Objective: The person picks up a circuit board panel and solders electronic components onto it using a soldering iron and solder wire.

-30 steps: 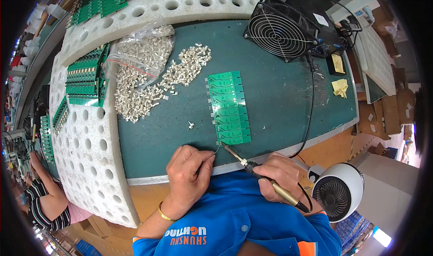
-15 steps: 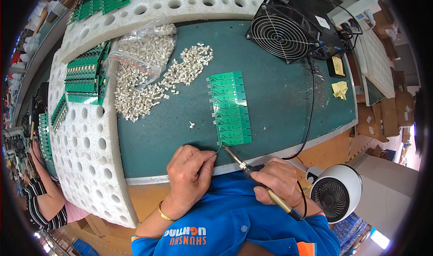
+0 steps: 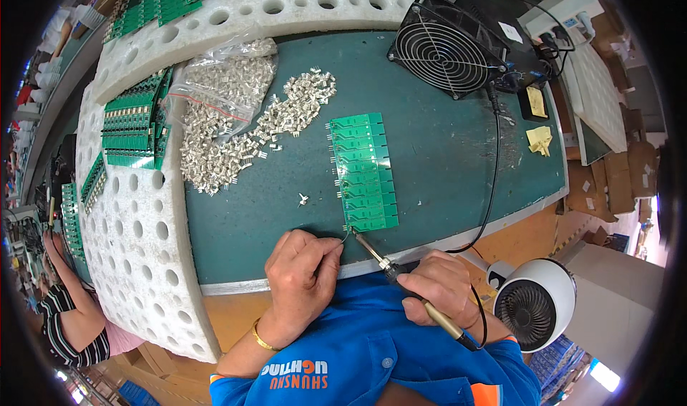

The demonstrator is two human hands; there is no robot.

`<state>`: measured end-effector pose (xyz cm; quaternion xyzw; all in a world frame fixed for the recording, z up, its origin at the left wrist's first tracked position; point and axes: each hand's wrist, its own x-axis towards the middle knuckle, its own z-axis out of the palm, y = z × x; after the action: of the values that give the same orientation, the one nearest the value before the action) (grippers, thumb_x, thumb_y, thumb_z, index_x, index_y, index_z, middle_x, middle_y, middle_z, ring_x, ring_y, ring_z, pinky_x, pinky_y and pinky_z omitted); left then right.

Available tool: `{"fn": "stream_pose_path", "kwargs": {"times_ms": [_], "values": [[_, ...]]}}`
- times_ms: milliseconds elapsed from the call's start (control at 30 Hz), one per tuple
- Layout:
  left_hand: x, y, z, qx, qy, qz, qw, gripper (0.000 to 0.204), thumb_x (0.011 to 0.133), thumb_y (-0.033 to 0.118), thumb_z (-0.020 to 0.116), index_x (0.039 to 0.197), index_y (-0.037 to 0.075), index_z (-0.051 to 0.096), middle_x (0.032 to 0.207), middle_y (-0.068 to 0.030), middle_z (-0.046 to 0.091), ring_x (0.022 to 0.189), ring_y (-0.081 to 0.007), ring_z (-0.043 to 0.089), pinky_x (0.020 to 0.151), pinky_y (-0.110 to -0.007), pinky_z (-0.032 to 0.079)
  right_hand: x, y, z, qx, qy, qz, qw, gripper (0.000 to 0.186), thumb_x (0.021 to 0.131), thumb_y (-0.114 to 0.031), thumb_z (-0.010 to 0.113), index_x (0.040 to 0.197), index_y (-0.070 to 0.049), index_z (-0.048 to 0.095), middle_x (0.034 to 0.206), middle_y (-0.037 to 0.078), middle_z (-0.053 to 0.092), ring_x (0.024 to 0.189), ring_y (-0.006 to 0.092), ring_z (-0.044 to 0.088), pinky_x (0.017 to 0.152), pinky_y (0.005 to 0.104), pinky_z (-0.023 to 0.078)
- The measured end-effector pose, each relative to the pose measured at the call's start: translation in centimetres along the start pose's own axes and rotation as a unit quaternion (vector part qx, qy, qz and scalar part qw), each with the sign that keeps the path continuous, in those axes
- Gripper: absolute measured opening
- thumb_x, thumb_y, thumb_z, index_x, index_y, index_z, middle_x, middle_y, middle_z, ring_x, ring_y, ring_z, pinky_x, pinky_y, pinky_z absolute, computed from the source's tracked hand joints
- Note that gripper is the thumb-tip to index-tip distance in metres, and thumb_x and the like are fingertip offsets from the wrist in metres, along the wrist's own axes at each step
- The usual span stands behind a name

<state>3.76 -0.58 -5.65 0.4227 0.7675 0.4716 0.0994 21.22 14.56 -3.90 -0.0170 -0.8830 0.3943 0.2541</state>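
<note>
holding the soldering iron [image 3: 401, 281] clamped in my right hand [image 3: 440, 288], tip at the near corner of the green circuit board strip [image 3: 363, 173] on the worktop [image 3: 444, 170]; left hand [image 3: 300, 277] pinches solder wire [image 3: 346, 238]. i judge a slip could bridge pads or scorch fingers

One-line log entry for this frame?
left hand: feeds solder wire | right hand: holds soldering iron | tip at green circuit board strip, near end

Slightly raised now, right hand [image 3: 438, 286] with soldering iron [image 3: 386, 263], tip brought up to near corner of green circuit board strip [image 3: 363, 172]. Left hand [image 3: 304, 277] shifted a touch nearer (thin solder wire pinched), fingertips closer to tip.
</note>
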Motion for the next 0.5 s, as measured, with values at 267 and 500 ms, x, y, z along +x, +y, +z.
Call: {"fn": "stream_pose_path", "kwargs": {"times_ms": [267,500], "values": [[-0.11,0.12,-0.20,0.007,-0.015,-0.009,1.000,0.012,0.076,-0.004,0.075,0.086,0.002,0.072,0.070,-0.0084,0.058,0.065,-0.0230,0.056,0.058,-0.033,0.045,-0.08,-0.07,0.21,0.010,0.008,-0.008,1.000,0.031,0.086,-0.020,0.074,0.109,-0.002,0.064,0.072,0.006,0.062,0.058,0.0210,0.061,0.053,0.0328,0.047],[-0.12,0.02,-0.20,0.005,-0.016,-0.004,1.000,0.012,0.076,-0.004,0.076,0.086,0.002,0.072,0.070,-0.0086,0.058,0.065,-0.0229,0.057,0.058,-0.033,0.045,-0.53,-0.22,0.24,0.006,-0.001,0.003,1.000,0.031,0.095,-0.028,0.067,0.110,-0.002,0.062,0.071,0.007,0.061,0.058,0.0234,0.059,0.055,0.0358,0.048]]}}
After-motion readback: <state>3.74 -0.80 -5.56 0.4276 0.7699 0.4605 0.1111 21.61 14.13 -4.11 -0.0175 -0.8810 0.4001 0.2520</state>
